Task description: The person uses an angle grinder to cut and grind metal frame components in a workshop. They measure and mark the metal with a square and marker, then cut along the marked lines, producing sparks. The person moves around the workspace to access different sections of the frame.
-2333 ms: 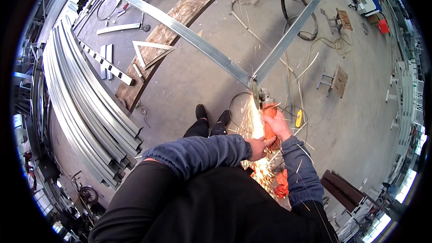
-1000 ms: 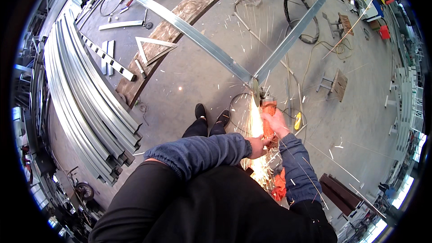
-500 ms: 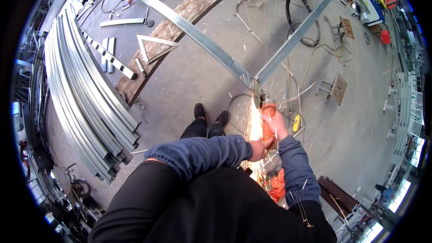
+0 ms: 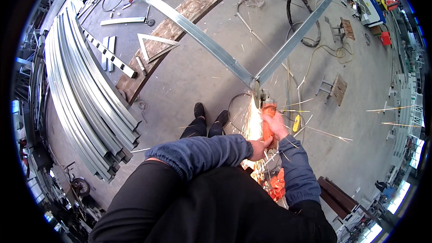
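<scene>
Both hands grip an orange angle grinder (image 4: 268,113). My right hand (image 4: 275,125) wraps round its body, while my left hand (image 4: 259,148) holds the rear end. The grinder's disc (image 4: 257,93) meets the corner where two metal bars come together, the left bar (image 4: 198,37) and the right bar (image 4: 297,37). Bright sparks (image 4: 254,126) stream from the disc down toward me, and some fly off to the right. The sparks' glare and my fingers hide parts of the grinder.
A stack of long metal profiles (image 4: 85,103) lies on the left. Beside it, a triangular frame (image 4: 155,45) rests on a rusty beam (image 4: 193,6). Orange cloth (image 4: 277,184) lies below the grinder. Cables (image 4: 310,58), wooden-topped stands (image 4: 338,89) and a blue-and-white machine (image 4: 366,5) are to the right.
The spark streaks have shifted, with several now reaching farther right. My hands, the grinder and the bars stay almost in the same place.
</scene>
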Available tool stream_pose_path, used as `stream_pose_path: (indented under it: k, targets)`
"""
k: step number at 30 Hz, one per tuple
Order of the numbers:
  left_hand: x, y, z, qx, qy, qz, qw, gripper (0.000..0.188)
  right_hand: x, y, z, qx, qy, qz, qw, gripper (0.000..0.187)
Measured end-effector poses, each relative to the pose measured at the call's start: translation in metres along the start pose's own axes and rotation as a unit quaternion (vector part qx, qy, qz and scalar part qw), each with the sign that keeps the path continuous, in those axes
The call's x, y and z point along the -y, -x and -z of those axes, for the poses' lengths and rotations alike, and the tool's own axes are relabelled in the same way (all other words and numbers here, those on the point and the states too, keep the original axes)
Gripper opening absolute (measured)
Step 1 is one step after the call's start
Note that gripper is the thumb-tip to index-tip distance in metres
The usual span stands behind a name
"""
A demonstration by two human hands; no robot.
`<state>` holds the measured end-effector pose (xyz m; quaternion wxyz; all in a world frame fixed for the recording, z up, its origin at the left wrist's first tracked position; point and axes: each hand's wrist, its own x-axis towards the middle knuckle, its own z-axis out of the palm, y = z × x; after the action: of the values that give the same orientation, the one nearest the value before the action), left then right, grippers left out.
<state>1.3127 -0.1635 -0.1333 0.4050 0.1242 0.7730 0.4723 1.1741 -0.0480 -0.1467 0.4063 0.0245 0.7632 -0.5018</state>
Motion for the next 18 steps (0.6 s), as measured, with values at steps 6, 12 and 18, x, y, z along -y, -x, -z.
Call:
stream_pose_path:
  k: [6,12,18]
  targets:
    - [0.000,-0.002,-0.002,-0.012,-0.017,0.016,1.000,0.097,-0.001,-0.002,0.000,-0.014,-0.036,-0.006,0.999,0.041]
    - [0.002,-0.004,-0.003,-0.007,-0.011,0.012,1.000,0.097,0.005,0.000,0.002,-0.004,0.037,-0.023,0.999,0.039]
    - [0.001,-0.003,0.002,0.003,-0.013,0.021,1.000,0.099,0.020,0.004,-0.007,-0.024,0.011,-0.009,1.000,0.032]
